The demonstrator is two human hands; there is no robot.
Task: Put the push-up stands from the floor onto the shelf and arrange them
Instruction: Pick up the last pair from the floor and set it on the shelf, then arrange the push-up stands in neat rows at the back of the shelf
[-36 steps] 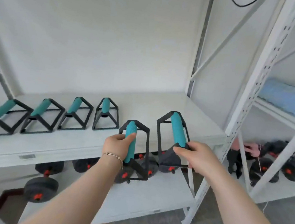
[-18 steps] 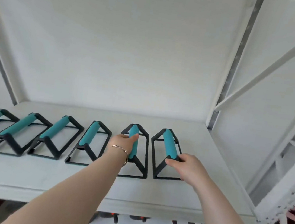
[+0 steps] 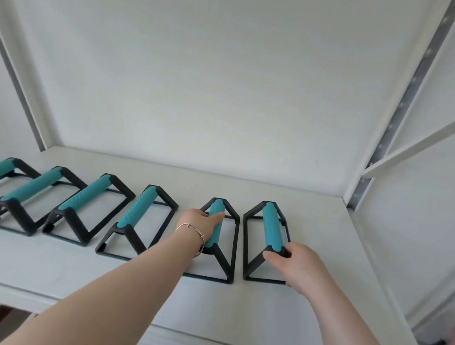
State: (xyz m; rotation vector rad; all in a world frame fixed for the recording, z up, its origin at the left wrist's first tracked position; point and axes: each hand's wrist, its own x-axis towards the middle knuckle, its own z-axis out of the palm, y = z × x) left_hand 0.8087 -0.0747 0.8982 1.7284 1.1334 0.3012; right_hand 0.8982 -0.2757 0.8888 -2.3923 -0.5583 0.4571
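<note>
From the head camera, six push-up stands sit in a row on the white shelf (image 3: 305, 300), running from its left edge toward its right end. The left hand (image 3: 201, 220) wraps the teal grip of the fifth stand (image 3: 215, 227). The right hand (image 3: 295, 262) pinches the near black end of the sixth stand (image 3: 271, 225), nearest the right edge.

No text, label, brand or number can be read anywhere on the stands, shelf or wall.
</note>
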